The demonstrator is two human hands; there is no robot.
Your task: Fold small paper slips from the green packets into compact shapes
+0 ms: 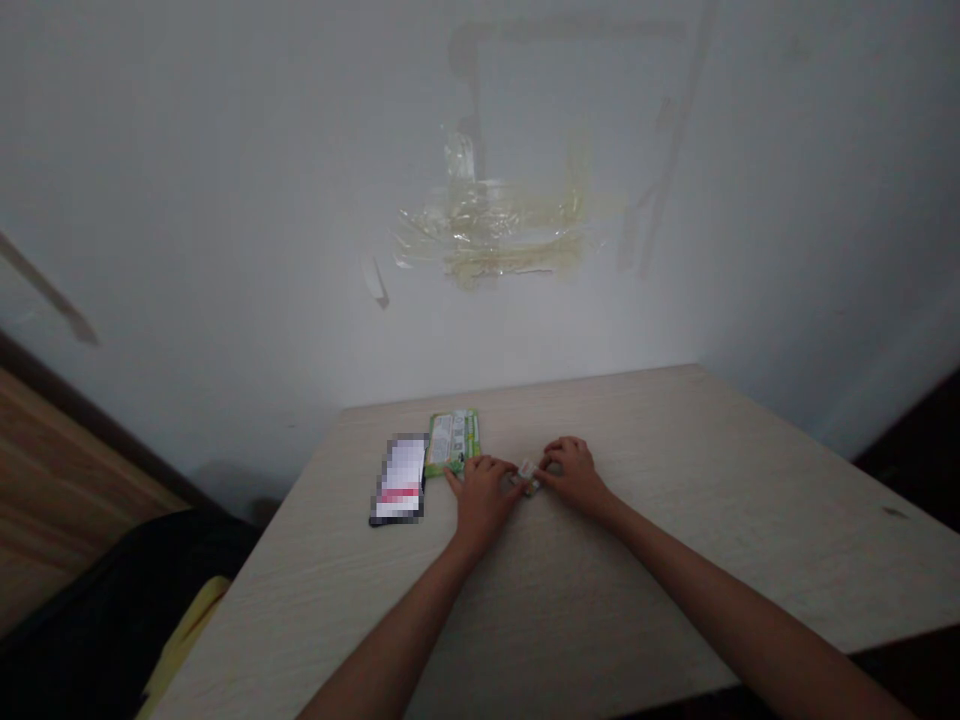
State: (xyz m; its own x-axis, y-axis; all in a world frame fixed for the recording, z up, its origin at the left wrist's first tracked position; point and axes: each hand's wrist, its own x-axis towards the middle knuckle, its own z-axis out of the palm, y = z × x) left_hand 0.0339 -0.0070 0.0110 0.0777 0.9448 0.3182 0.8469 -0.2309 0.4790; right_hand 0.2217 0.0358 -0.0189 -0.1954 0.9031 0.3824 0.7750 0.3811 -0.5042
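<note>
Between my two hands is a small, light-coloured piece with printed colour on it point(528, 472), low over the table or resting on it; its exact kind is too small to make out. My left hand point(484, 492) pinches its left side between thumb and fingers. On the other side, my right hand point(573, 474) grips it with thumb and fingertip, the other fingers curled. Just behind my left hand lies a flat green-and-white printed packet point(454, 440), its lower right corner partly covered by my fingers. A phone with a blurred bright screen point(401, 478) lies left of the packet.
The pale wood-grain table point(637, 620) meets a white wall point(300, 250) at its far edge. Clear, peeling tape point(495, 225) sticks to the wall. Dark cloth point(127, 590) and a yellow cloth point(187, 640) are beyond the table's left edge.
</note>
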